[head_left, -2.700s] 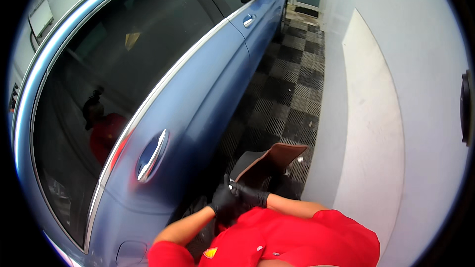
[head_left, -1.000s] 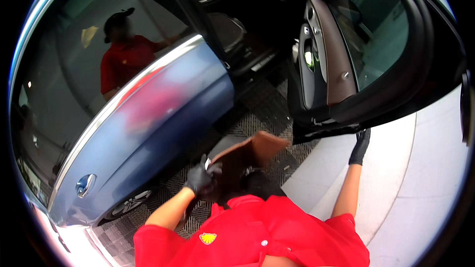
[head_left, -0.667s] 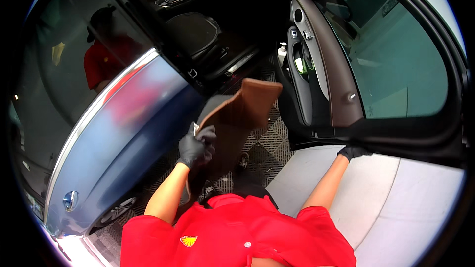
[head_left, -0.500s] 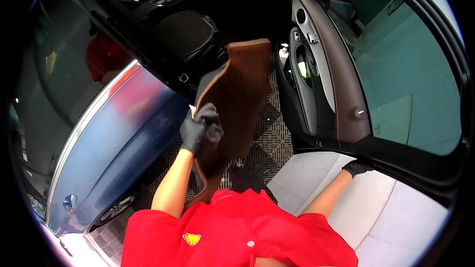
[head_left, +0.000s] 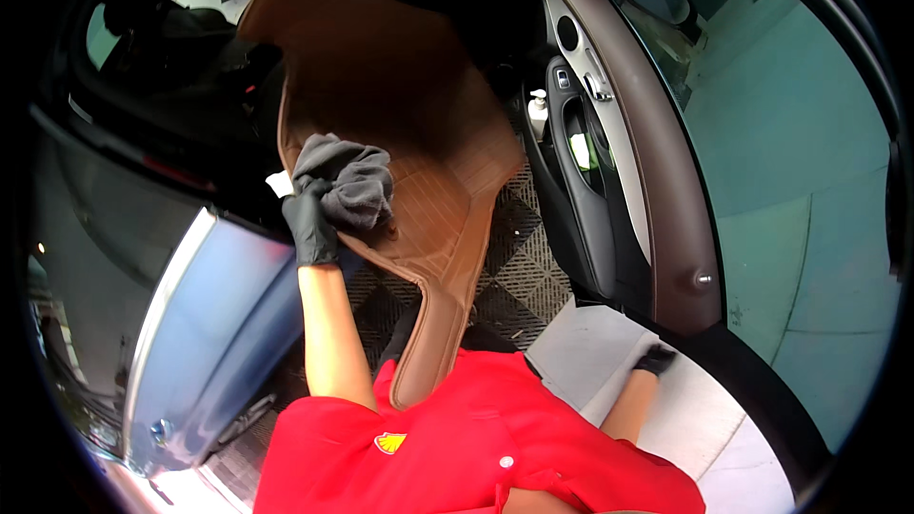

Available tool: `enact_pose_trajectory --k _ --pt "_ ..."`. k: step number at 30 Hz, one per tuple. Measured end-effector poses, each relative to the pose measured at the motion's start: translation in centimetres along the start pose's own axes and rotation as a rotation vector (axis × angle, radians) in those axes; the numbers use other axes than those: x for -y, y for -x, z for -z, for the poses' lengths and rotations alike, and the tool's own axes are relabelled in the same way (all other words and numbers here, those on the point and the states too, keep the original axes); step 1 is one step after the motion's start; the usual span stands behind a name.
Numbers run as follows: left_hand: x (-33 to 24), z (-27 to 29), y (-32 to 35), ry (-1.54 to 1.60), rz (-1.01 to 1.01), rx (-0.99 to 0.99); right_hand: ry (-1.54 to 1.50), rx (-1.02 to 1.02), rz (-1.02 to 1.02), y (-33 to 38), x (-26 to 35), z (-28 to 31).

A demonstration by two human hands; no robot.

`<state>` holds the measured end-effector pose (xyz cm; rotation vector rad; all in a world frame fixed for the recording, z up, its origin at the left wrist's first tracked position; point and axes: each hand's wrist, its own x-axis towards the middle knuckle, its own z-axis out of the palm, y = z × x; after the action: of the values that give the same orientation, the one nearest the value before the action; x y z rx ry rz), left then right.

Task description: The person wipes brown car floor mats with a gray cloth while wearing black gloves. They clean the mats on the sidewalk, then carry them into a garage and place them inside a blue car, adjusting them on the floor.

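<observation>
A large brown car floor mat [head_left: 381, 67] with raised edges and stitched lines stands tilted in the open doorway of a car. Its narrow end reaches down to the front of my red shirt. In a black glove, my left hand [head_left: 312, 228] is closed at the mat's left edge. Bunched in that hand is a dark grey cloth [head_left: 345, 181], lying against the mat, and a small white bit [head_left: 280, 184] sticks out beside the fingers. My right hand [head_left: 655, 359], also gloved in black, rests at a light grey panelled surface [head_left: 590, 347] on the right; its fingers are too dark to make out.
The open car door [head_left: 666, 181] stands on the right, with a white pump bottle [head_left: 538, 114] in its pocket. At left is the blue door panel [head_left: 214, 295] of the car. Patterned grating tiles [head_left: 519, 271] cover the floor.
The mat has swung from nearly edge-on to face me, its far end now further left and higher. My left hand has moved left with the cloth; my right hand has shifted slightly nearer.
</observation>
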<state>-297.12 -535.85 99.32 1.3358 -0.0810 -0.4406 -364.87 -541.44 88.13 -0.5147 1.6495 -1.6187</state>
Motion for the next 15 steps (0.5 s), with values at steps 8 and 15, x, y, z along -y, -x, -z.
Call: enact_pose_trajectory --k 8,15 --pt "0.3 -5.2 -8.3 0.038 -0.018 -0.039 -0.343 1.237 -1.567 20.4 -10.8 -36.4" --pt "2.9 -11.9 -18.2 0.256 0.127 0.289 -0.103 0.986 -1.149 16.4 -16.5 -52.8"
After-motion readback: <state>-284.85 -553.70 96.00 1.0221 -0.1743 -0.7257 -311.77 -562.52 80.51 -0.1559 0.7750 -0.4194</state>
